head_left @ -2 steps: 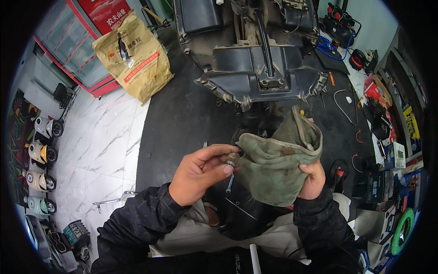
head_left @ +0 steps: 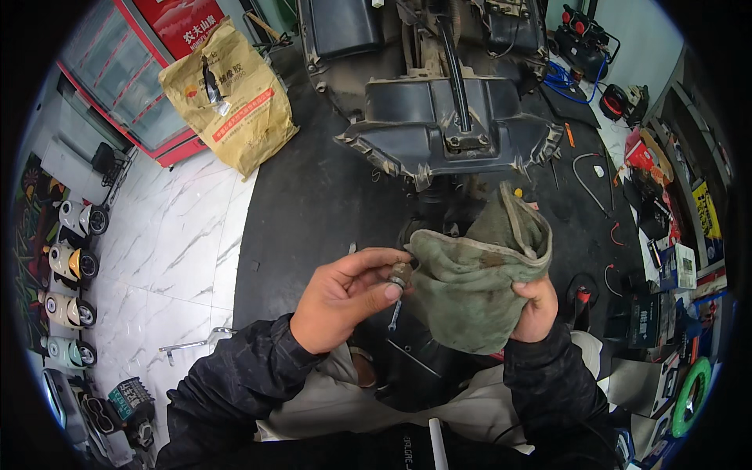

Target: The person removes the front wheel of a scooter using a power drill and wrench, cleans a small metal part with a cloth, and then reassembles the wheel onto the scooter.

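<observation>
My left hand [head_left: 333, 301] is closed, with a small grimy metal part [head_left: 401, 272] pinched between thumb and fingers. This part is brown and stubby with a paler ring-like collar; its exact kind cannot be made out. Beside it, my right hand [head_left: 537, 307] grips a worn green cloth [head_left: 470, 301] by its right side, thumb on the front and the other fingers hidden behind. The cloth is bunched into a pouch shape with a pale hem. Its left edge comes close to my left fingertips. Below the metal part, a wrench [head_left: 394, 315] shows, and a thin metal rod [head_left: 411, 356] lies lower down.
Ahead stands a dirty black plastic vehicle body [head_left: 439, 145] on a dark mat [head_left: 290, 211]. A yellow sack [head_left: 235, 110] leans by a red-framed glass cabinet [head_left: 149, 86]. At right are a blue hose [head_left: 572, 86], a green ring [head_left: 691, 397] and shelves of boxes.
</observation>
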Available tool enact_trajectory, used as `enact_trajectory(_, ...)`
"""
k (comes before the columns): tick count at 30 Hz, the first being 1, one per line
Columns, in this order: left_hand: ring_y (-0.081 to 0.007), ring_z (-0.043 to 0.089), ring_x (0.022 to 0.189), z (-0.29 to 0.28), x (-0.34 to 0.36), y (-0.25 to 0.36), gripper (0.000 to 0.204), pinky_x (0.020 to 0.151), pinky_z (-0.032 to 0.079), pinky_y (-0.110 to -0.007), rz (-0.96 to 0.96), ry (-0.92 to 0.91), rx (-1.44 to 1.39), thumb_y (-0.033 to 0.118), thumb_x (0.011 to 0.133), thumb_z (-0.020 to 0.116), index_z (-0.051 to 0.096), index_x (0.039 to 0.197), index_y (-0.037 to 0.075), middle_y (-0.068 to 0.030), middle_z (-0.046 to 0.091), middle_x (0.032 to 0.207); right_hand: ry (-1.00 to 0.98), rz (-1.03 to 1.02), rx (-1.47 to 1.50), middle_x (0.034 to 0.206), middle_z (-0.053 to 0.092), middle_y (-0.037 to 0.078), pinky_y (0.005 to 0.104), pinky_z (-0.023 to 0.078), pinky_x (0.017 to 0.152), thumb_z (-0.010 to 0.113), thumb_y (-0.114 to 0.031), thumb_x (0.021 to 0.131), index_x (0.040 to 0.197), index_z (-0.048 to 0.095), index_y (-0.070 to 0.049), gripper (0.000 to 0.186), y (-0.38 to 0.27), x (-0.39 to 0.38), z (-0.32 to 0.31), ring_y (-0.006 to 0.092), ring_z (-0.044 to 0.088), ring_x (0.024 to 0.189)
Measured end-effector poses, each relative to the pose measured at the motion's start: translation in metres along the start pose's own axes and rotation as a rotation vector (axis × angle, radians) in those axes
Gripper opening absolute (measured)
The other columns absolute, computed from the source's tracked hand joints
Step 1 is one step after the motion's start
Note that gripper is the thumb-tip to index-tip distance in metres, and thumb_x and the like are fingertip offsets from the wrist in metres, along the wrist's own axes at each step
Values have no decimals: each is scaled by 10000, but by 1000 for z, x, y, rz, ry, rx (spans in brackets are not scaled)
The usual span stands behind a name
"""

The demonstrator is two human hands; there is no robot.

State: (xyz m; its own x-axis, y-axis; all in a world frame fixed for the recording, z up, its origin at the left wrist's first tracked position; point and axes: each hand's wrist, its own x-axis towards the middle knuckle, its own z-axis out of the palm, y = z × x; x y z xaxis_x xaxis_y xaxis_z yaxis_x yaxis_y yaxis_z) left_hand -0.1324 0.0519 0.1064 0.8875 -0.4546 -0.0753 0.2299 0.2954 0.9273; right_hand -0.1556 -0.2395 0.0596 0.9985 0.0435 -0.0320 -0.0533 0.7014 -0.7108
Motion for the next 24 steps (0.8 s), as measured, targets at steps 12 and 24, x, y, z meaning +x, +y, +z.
enact_trajectory(12, -162, 686, 1018, -25, -7, 52, 457, 1004, 591, -382, 545, 412, 99, 53, 1014, 742, 608, 1431, -78, -85, 687, 1145, -254, 12, -469, 1589, 506, 188, 394, 371, 1240, 565, -4, 937, 1664, 287, 42, 779, 44, 21, 50, 274, 490, 1481)
enact_trajectory(24, -190, 727, 946, -150, -26, 74, 493, 865, 611, -320, 791, 968, -20, 43, 1007, 750, 580, 1434, -137, -159, 702, 1197, -472, -497, -1597, 1697, 334, 224, 483, 388, 1249, 702, 58, 834, 1620, 417, -54, 844, 225, 225, 146, 453, 381, 1528)
